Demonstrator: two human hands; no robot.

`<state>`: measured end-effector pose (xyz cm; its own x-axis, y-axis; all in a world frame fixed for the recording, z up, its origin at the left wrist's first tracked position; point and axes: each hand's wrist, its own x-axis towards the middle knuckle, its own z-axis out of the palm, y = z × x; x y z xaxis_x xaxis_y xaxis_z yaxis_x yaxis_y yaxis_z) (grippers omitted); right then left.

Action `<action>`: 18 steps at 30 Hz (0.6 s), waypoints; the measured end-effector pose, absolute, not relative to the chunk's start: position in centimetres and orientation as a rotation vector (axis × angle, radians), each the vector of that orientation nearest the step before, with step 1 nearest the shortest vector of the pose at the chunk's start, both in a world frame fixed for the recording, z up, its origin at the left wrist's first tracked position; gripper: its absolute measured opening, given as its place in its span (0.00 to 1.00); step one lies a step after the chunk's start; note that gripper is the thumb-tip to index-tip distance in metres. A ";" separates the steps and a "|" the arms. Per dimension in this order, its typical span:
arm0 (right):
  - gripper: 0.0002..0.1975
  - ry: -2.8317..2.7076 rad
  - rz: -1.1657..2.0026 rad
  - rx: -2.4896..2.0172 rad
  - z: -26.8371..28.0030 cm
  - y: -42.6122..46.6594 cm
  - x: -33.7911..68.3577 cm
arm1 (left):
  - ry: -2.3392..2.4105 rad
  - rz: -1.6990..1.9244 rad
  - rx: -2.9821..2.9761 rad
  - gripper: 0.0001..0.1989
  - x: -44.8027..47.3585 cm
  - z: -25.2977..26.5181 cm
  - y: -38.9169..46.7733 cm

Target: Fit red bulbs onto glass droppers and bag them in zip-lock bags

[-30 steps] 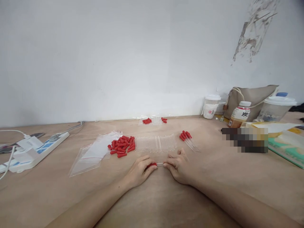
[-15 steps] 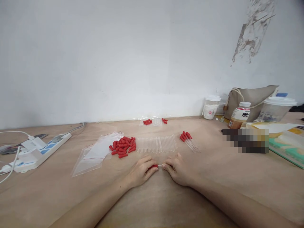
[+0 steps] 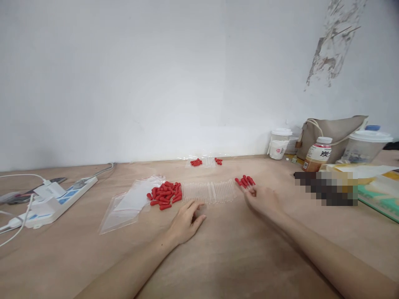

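My left hand (image 3: 187, 222) rests on the table with its thumb apart from its fingers and nothing between them. Close behind it lie a heap of red rubber bulbs (image 3: 163, 193) and a row of clear thin tubes (image 3: 207, 192). Farther right, my right hand (image 3: 263, 200) is closed at the small group of red-capped droppers (image 3: 249, 180). A dropper (image 3: 238, 182) points out from its fingertips, bulb toward the far left, beside the others. The fingers hide the lower tubes of this group.
Clear plastic bags (image 3: 124, 207) lie left of the bulbs. A white power strip (image 3: 62, 203) with cables is at the far left. More bulbs (image 3: 196, 162) lie in plastic by the wall. A cup (image 3: 280, 145), a bottle (image 3: 318, 154) and a bag (image 3: 336, 135) stand at the right.
My right hand has moved right and away from me, carrying the dropper to the group. My left hand has let go of the red bulb and opened.
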<state>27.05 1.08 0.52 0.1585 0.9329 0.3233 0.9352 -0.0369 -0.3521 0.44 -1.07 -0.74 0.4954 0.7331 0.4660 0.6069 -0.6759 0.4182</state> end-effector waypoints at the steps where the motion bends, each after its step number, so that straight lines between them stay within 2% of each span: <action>1: 0.14 -1.759 -0.028 -2.021 0.5 1.5 27.4 | 1.147 0.933 2.540 0.12 0.5 -0.8 -1.0; 9: 0.12 -1.836 -0.114 -2.134 -0.2 3.0 26.8 | 1.139 0.934 2.534 0.09 0.5 -0.7 -1.0; 15: 0.20 -1.767 -0.016 -2.151 0.0 3.7 26.0 | 1.140 0.930 2.556 0.08 0.4 -0.8 -0.9; 18: 0.20 -1.740 -0.005 -2.131 -0.1 3.9 25.9 | 1.124 0.929 2.549 0.07 0.5 -0.8 -0.9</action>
